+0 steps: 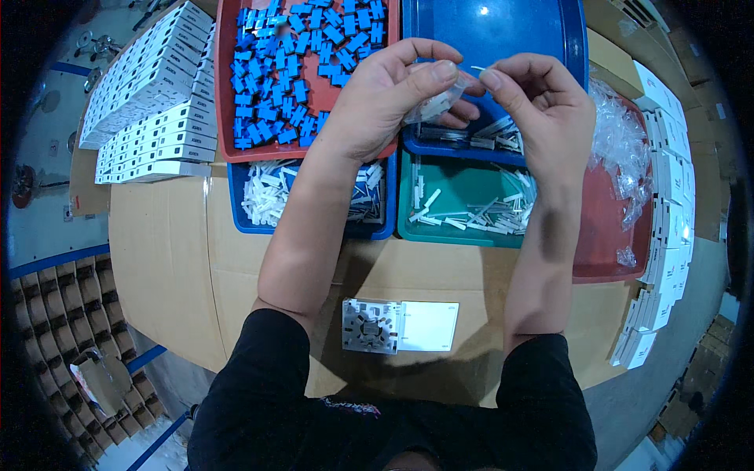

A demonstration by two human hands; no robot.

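Note:
My left hand [381, 98] is closed around a small clear plastic bag [434, 108] with whitish bits showing inside. Close to the bag's right end, my right hand [546, 102] pinches with thumb and forefinger; a thin pale tip shows there, too small to name. Both hands are raised over the bins. Below them on the cardboard lies an open flat white case [428, 326], its left half a clear tray [370, 326] of small grey and dark parts, its right half plain white.
A red bin [225, 78] holds many blue plastic pieces. Blue [234, 200] and green [404, 196] bins hold white and metal sticks. A larger blue tray [495, 31] stands behind. Clear bags [620, 141] fill a red bin at right. White boxes are stacked left [149, 86] and right [667, 196].

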